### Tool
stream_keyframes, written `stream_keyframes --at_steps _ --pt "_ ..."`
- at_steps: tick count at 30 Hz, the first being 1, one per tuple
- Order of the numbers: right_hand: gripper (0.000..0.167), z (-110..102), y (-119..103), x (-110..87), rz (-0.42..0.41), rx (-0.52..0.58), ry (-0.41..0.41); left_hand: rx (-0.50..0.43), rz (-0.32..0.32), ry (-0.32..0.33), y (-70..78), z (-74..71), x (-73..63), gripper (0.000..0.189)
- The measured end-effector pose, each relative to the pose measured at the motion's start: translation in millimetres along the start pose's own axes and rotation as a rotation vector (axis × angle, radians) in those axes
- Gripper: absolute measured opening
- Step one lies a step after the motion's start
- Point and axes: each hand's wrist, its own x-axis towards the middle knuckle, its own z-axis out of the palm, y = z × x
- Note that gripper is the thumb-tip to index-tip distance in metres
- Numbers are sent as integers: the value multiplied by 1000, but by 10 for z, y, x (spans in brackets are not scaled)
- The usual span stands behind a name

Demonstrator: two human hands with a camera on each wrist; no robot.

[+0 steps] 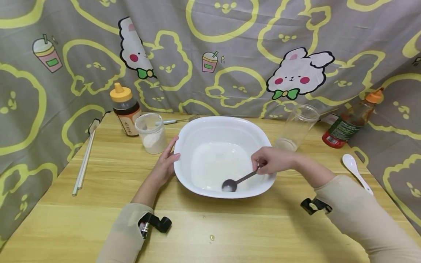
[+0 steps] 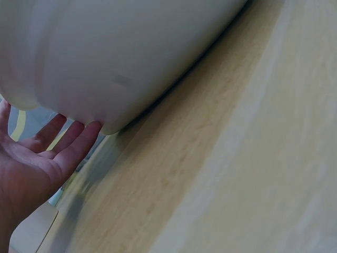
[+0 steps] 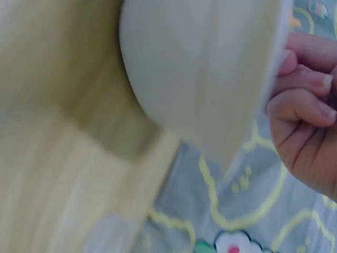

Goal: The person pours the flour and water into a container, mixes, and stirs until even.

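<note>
A white plastic basin (image 1: 227, 128) stands mid-table with cloudy whitish liquid in its bottom. My left hand (image 1: 163, 167) steadies its left side, thumb and fingertips at the rim. In the left wrist view, the fairly straight fingers (image 2: 79, 142) touch the basin's outer wall (image 2: 121, 63) from the side. Over the basin's right side, my right hand (image 1: 273, 160) grips the handle of a dark measuring spoon (image 1: 245, 177). The spoon's round bowl is low inside the basin near its front wall, with some white in it. The right wrist view shows curled fingers (image 3: 300, 105) beside the rim; the spoon is hidden there.
Left of the basin are a jar of white powder (image 1: 152, 137), a yellow-capped sauce bottle (image 1: 126, 115) and chopsticks (image 1: 84, 162). A fork (image 1: 179, 120) lies behind. On the right stand a clear jar (image 1: 297, 126) and red sauce bottle (image 1: 350, 122), beside a white spoon (image 1: 355, 171).
</note>
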Motion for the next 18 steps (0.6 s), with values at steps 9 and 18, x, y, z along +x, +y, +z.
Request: stream_keyframes --at_steps 9,18 --pt "5 -189 191 -7 222 -129 250 10 -6 -11 1 12 16 62" --pt "3 153 123 361 104 27 275 10 -3 4 -8 3 12 63"
